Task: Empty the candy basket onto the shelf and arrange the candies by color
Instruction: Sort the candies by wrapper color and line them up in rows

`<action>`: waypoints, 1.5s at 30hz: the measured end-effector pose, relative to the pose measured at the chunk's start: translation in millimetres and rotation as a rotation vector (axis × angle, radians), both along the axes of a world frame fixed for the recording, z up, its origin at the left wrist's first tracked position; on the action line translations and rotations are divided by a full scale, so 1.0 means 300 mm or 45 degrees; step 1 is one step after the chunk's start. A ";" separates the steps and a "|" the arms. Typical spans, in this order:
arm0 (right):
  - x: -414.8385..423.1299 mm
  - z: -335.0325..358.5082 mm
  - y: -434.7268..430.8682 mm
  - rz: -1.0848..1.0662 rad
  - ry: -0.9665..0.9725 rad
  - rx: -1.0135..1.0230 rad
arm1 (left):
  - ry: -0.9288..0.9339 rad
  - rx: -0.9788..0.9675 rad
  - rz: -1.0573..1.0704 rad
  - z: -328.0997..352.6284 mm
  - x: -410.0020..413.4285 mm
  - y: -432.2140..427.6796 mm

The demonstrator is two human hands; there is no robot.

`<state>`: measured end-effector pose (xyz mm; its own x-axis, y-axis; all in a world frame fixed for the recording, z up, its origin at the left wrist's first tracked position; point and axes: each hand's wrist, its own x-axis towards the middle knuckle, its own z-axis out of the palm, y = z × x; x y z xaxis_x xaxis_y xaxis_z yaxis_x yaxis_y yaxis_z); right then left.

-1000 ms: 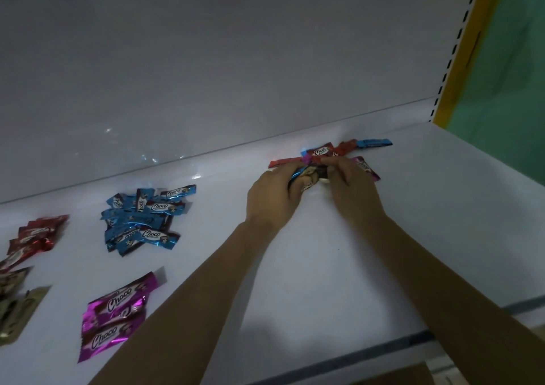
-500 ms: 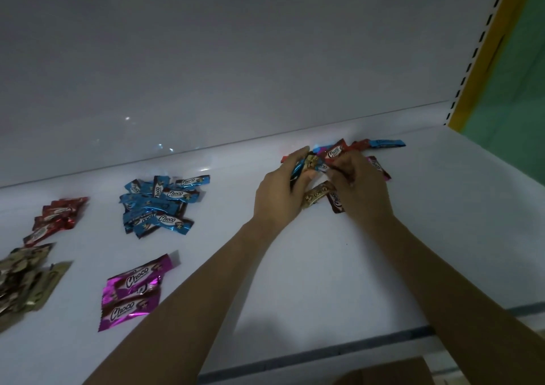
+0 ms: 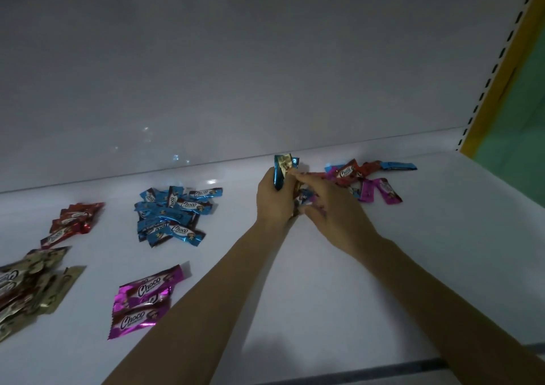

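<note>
Gripping crinkly foil candies in left hand, right hand pinching one, glossy white shelf

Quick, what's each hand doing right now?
Left hand: grips blue and gold candies.
Right hand: fingers at the mixed pile; grip cannot be told.

One view: your head camera, wide-angle, looks forward and down onto the shelf from near, back wall ahead.
</note>
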<state>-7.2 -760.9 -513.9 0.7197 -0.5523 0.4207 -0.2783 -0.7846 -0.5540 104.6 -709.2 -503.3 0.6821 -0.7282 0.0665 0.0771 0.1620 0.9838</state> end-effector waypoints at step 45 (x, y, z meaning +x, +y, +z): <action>0.717 0.136 0.436 -0.195 -0.071 0.223 | 1.283 -0.369 0.209 0.156 0.549 0.769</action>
<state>207.9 -630.0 -473.0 0.6000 -0.7215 0.3455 -0.3519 -0.6259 -0.6960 269.3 -478.5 -456.5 0.6073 -0.6692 -0.4282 0.7914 0.4624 0.3998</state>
